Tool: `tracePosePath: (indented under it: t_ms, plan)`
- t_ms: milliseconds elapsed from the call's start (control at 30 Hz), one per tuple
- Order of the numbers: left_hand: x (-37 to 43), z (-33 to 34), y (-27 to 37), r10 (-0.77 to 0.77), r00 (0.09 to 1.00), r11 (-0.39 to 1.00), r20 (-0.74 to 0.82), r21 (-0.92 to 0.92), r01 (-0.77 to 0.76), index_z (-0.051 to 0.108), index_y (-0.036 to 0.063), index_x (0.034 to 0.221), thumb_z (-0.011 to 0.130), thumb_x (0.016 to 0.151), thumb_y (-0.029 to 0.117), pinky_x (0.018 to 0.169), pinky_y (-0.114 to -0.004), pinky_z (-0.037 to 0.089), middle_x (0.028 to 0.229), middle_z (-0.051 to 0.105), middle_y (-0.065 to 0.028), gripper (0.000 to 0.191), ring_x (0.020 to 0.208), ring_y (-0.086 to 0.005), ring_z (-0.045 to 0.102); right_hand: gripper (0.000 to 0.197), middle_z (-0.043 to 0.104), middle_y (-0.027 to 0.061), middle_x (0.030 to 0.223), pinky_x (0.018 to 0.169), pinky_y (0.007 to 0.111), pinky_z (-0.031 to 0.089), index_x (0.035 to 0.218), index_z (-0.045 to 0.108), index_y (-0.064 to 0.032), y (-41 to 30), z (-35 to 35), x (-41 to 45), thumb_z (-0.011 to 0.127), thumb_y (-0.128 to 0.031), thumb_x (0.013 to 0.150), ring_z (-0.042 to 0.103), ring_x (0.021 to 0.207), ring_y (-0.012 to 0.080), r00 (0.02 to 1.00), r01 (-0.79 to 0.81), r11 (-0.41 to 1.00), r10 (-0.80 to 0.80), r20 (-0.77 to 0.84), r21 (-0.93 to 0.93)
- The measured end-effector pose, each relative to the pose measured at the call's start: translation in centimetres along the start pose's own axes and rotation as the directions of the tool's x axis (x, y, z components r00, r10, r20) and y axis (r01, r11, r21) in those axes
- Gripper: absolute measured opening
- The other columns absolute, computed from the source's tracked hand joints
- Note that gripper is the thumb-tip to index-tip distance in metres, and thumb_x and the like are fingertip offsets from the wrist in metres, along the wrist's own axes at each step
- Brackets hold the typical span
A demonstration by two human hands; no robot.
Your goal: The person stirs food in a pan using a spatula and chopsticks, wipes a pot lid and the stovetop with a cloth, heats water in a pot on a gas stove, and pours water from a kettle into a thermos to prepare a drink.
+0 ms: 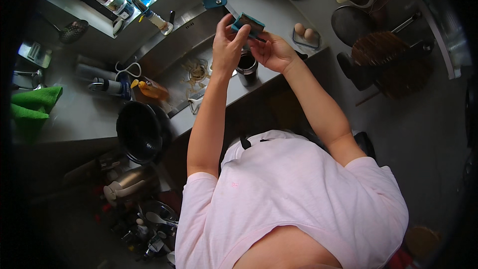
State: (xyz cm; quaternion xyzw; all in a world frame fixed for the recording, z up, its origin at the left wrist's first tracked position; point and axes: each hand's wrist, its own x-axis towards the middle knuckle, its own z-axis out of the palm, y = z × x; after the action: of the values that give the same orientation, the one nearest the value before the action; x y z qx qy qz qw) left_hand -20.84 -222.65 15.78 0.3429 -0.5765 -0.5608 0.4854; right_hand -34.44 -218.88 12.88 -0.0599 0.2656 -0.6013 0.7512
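Both my hands are raised over the front ledge of a steel sink. Between them is a small teal packet or case with a brown part showing; which it is, I cannot tell. My left hand grips its left end between thumb and fingers, beside a pale flat strip. Fingers of my right hand touch its lower right side. An uncapped dark cylindrical container stands upright on the ledge just below the hands. A white-handled peeler lies near my left forearm.
Peelings lie around the sink drain. Two eggs rest in a small dish at right. An orange pump bottle and black basin are at left. Pans and a brown brush hang or stand at far right.
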Motion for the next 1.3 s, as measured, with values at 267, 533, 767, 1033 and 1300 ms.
tracePosePath:
  t_ms: [267, 533, 767, 1033, 1300]
  plan:
    - [2.5, -1.2, -0.2, -0.054, 0.997, 0.977, 0.054, 0.211, 0.041, 0.054, -0.0048, 0.102, 0.057, 0.08, 0.015, 0.05, -0.024, 0.049, 0.07, 0.059, -0.0055, 0.029, 0.062, -0.0091, 0.057, 0.023, 0.059, 0.0053, 0.086, 0.071, 0.028, 0.049, 0.099, 0.05, -0.0089, -1.9, 1.6, -1.2, 0.052, -0.023, 0.082, 0.06, 0.078, 0.0164, 0.977, 0.195, 0.787, -0.209, 0.045, -0.585]
    - [3.5, -1.7, 2.4, -0.048, 0.98, 0.955, 0.193, 0.296, -0.012, 0.056, 0.0043, 0.106, 0.062, 0.08, 0.017, 0.05, -0.02, 0.047, 0.078, 0.058, -0.0021, 0.03, 0.066, -0.0063, 0.054, 0.022, 0.056, 0.001, 0.081, 0.062, 0.024, 0.05, 0.097, 0.055, -0.0061, -3.0, 3.2, 0.2, 0.053, -0.022, 0.083, 0.056, 0.072, 0.0105, 0.942, 0.312, 0.701, -0.314, 0.115, -0.642]
    - [3.1, -2.9, 2.2, -0.062, 0.965, 0.997, 0.257, -0.03, 0.072, 0.057, 0.0056, 0.1, 0.062, 0.079, 0.015, 0.056, -0.02, 0.049, 0.078, 0.058, -0.0008, 0.023, 0.068, -0.0055, 0.055, 0.016, 0.057, 0.0025, 0.082, 0.061, 0.028, 0.054, 0.093, 0.055, -0.0047, -2.8, 2.7, 0.8, 0.051, -0.018, 0.084, 0.058, 0.071, 0.0123, 0.98, 0.2, 0.939, -0.197, 0.041, -0.279]
    - [3.6, -3.9, 1.5, -0.204, 0.949, 0.966, 0.24, -0.107, 0.235, 0.05, 0.0075, 0.084, 0.058, 0.082, 0.012, 0.058, -0.023, 0.051, 0.076, 0.054, 0.0006, 0.01, 0.066, -0.006, 0.055, 0.022, 0.055, -0.0002, 0.092, 0.061, 0.026, 0.054, 0.11, 0.049, -0.0135, -2.3, 3.3, 1.2, 0.043, -0.016, 0.089, 0.057, 0.08, 0.0093, 0.949, 0.314, 0.895, -0.306, 0.076, -0.316]
    - [3.0, -4.5, 1.2, -0.084, 0.933, 0.871, 0.35, -0.429, 0.239, 0.051, 0.002, 0.105, 0.053, 0.082, 0.002, 0.063, -0.021, 0.052, 0.087, 0.056, -0.0034, 0.023, 0.072, -0.0075, 0.057, 0.029, 0.053, 0.0025, 0.091, 0.061, 0.029, 0.054, 0.117, 0.042, -0.0137, -2.4, 3.2, 0.8, 0.04, -0.013, 0.088, 0.058, 0.076, 0.0129, 0.93, 0.36, 0.877, -0.309, 0.198, -0.318]
